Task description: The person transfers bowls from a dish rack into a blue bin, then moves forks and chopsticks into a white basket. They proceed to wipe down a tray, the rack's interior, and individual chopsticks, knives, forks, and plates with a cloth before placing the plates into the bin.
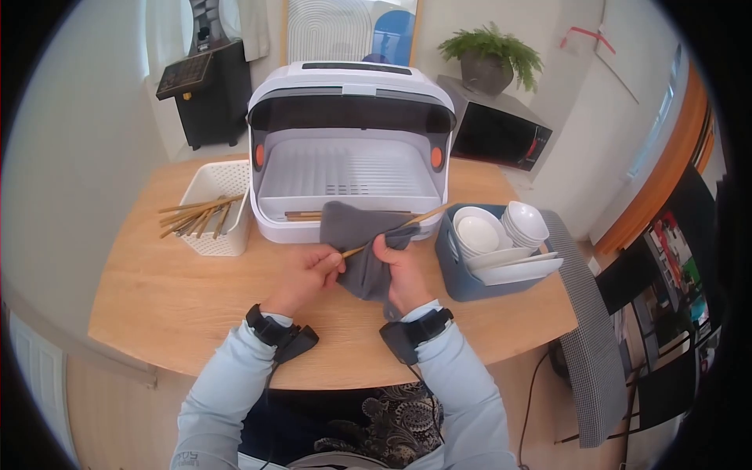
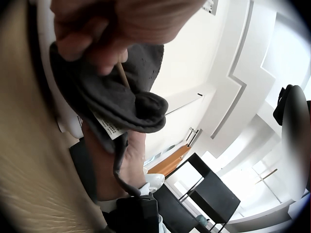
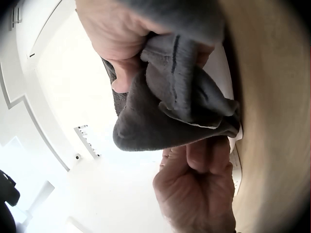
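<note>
My left hand (image 1: 301,276) pinches one end of a thin wooden chopstick (image 1: 429,214) in front of the white cabinet. The right hand (image 1: 403,276) grips a grey cloth (image 1: 356,235) wrapped around the chopstick's middle; its far end sticks out to the upper right. In the left wrist view, a short piece of the chopstick (image 2: 123,74) shows between the left fingers and the cloth (image 2: 112,94), which bears a white label. In the right wrist view, folds of cloth (image 3: 150,121) hide most of the right fingers.
The open white cabinet (image 1: 270,223) has chopsticks lying in its front tray. At left stands a white perforated basket (image 1: 221,244) with several chopsticks. A blue-grey bin (image 1: 462,287) at right holds white bowls (image 1: 526,221) and plates. Behind are a microwave (image 1: 501,135) and a plant.
</note>
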Available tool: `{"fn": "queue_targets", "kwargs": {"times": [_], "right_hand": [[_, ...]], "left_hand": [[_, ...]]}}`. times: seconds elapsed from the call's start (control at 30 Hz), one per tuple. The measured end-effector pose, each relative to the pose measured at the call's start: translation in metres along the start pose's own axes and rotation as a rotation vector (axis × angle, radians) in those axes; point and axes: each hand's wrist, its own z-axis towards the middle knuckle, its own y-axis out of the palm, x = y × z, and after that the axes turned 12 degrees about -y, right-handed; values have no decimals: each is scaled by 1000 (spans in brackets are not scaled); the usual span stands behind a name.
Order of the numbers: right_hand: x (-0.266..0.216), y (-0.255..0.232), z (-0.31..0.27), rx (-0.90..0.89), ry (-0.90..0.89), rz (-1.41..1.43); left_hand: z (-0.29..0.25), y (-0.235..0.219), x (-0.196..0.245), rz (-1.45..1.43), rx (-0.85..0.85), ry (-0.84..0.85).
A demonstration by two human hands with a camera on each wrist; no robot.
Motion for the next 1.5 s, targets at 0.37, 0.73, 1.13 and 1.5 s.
{"fn": "queue_targets", "kwargs": {"times": [0.37,0.73,1.13,1.5], "right_hand": [[3,4,-3,-100,119,22],[-32,-28,22,190,-161,187],[20,-6,1,-86,197,127],[-19,0,4,73,-40,43]], "left_hand": [[6,-3,-5,-190,-66,-109],[3,-42,11,-597,86,-119],[3,-3,-1,-292,-88,-88],[10,-34,-3,-214,23,49]]}}
